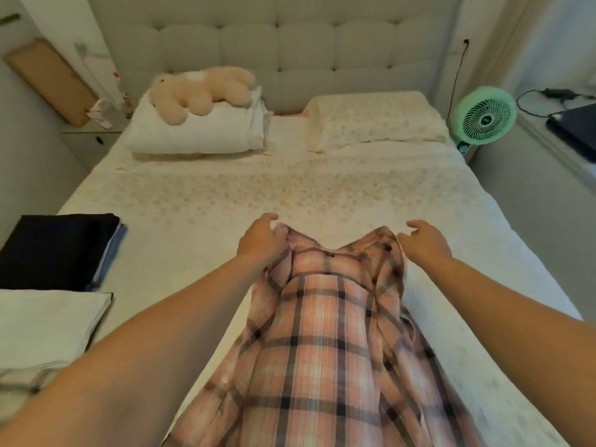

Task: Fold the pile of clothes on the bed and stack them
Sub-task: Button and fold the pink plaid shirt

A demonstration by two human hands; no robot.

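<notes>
Both hands have a grip on the pink plaid shirt: the left hand pinches one shoulder by the collar, and the right hand pinches the other, forefinger stretched forward. The shirt hangs between them, spread out above the near part of the bed, its tail running off the bottom of the view. At the bed's left edge sits a stack of dark folded clothes, with a white folded piece just nearer. A plush bear lies on the far left pillow, and a green fan stands beside the bed on the right.
</notes>
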